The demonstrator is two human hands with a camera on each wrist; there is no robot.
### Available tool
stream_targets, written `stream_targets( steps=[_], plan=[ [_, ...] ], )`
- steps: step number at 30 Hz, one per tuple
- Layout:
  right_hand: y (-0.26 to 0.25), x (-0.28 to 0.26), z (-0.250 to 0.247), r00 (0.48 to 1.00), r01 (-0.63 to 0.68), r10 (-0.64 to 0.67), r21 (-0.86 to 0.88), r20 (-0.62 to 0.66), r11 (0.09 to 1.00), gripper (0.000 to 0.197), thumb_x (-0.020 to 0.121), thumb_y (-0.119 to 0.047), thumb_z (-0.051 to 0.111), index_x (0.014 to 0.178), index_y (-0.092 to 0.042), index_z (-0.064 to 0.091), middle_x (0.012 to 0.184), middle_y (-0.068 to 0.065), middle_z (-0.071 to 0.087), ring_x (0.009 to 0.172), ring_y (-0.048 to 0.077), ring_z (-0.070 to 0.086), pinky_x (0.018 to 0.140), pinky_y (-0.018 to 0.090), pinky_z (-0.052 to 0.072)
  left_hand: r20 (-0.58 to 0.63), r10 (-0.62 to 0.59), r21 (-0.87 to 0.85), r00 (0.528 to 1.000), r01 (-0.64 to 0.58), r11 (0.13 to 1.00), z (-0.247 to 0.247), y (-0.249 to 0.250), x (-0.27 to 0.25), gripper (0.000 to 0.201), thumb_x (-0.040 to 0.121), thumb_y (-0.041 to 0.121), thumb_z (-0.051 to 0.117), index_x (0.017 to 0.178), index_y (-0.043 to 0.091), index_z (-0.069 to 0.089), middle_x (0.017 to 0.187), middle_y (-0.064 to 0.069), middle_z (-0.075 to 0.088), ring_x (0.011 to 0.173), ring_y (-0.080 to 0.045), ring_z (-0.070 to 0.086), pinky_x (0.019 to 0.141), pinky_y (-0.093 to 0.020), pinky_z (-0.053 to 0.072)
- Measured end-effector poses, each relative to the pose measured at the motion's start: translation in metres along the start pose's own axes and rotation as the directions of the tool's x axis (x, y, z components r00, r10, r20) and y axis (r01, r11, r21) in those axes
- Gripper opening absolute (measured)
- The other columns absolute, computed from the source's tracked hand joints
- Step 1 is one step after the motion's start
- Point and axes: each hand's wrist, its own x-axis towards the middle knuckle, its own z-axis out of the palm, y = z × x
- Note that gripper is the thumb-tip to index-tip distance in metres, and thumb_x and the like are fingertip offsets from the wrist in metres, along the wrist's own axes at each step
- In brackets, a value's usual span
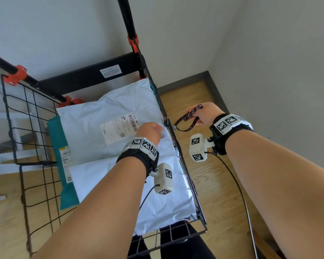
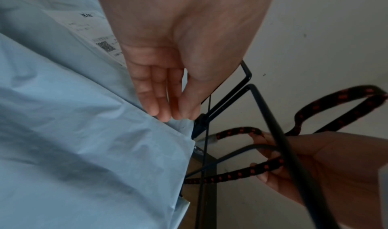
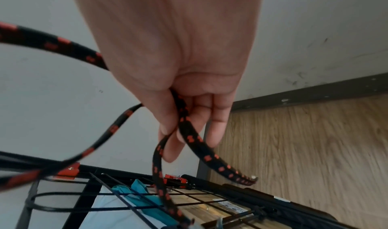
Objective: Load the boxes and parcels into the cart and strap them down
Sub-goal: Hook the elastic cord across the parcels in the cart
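Loading appears complete; the strapping step is in hand. The wire cart [image 1: 185, 165] holds a large white parcel [image 1: 108, 116] on top, a second white parcel [image 1: 166, 204] beneath it and a teal parcel [image 1: 56, 131] along the far side. The right hand [image 1: 206, 113], outside the cart's near side wall, grasps a black-and-red elastic strap [image 1: 187, 118] folded in loops, pinched between thumb and fingers [image 3: 218, 128]; one metal-tipped end [image 3: 253, 177] hangs free beside the wall. The left hand [image 1: 150, 130] rests on the upper parcel at the rim, fingers [image 2: 155, 98] straight and close together, gripping nothing. In my judgement, the next move calls for hooking a strap end onto the cart wire, then drawing the strap across the parcels.
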Motion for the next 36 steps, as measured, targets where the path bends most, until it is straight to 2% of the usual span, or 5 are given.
stream_targets(
  steps=[4, 9, 17, 31, 36],
  plan=[
    [-0.002, 0.0, 0.0, 0.995, -0.009, 0.009, -0.001, 0.103, 1.0, 0.03, 0.093, -0.007, 0.057, 0.122, -0.005, 0.064, 0.117, 0.008, 0.067, 0.105, 0.023, 0.065, 0.09, 0.032, 0.052, 0.001, 0.001, 0.037, 1.0, -0.001, 0.999, 0.005, 0.003, 0.001, 0.029, 0.09, 0.001, 0.051, 0.1, 0.018, 0.071, 0.113, 0.001, 0.068, 0.101, -0.019, 0.063, 0.08, -0.018, 0.043],
    [0.003, 0.003, 0.0, 0.977, -0.114, 0.082, 0.157, 0.198, 0.981, 0.022, 0.098, -0.007, 0.051, 0.112, -0.003, 0.066, 0.088, 0.007, 0.069, 0.072, 0.013, 0.061, 0.066, 0.026, 0.053, -0.148, -0.017, 0.007, 0.989, 0.018, 1.0, 0.003, 0.017, -0.007, 0.03, 0.086, 0.001, 0.046, 0.096, 0.019, 0.069, 0.107, 0.0, 0.066, 0.096, -0.02, 0.06, 0.076, -0.021, 0.04],
    [-0.016, -0.01, -0.02, 0.989, -0.101, 0.054, 0.353, 0.14, 0.93, 0.026, 0.099, -0.005, 0.046, 0.117, 0.009, 0.059, 0.079, 0.011, 0.062, 0.063, 0.016, 0.056, 0.084, 0.036, 0.053, -0.385, -0.046, -0.205, 0.922, -0.037, 0.978, -0.035, 0.053, -0.032, 0.016, 0.08, 0.005, 0.053, 0.083, 0.017, 0.063, 0.078, 0.007, 0.059, 0.07, -0.012, 0.053, 0.056, -0.021, 0.037],
    [-0.068, -0.074, -0.056, 0.977, 0.143, -0.196, 0.432, 0.08, 0.891, 0.021, 0.101, -0.007, 0.043, 0.094, -0.005, 0.062, 0.071, 0.004, 0.058, 0.049, 0.009, 0.035, 0.069, 0.03, 0.054, -0.145, 0.329, -0.006, 0.933, -0.333, 0.943, -0.053, 0.106, -0.054, 0.026, 0.087, 0.021, 0.067, 0.112, 0.013, 0.069, 0.106, -0.002, 0.066, 0.098, -0.016, 0.061, 0.086, -0.024, 0.044],
    [-0.054, -0.073, -0.057, 0.978, 0.175, -0.204, 0.392, 0.035, 0.903, 0.021, 0.09, -0.019, 0.067, 0.108, -0.008, 0.064, 0.079, 0.005, 0.067, 0.044, 0.007, 0.038, 0.062, 0.027, 0.054, -0.121, 0.275, -0.125, 0.954, -0.29, 0.949, -0.049, 0.106, -0.054, 0.019, 0.09, 0.02, 0.062, 0.106, 0.012, 0.066, 0.095, -0.009, 0.071, 0.075, -0.02, 0.063, 0.084, -0.039, 0.056]
  ],
)
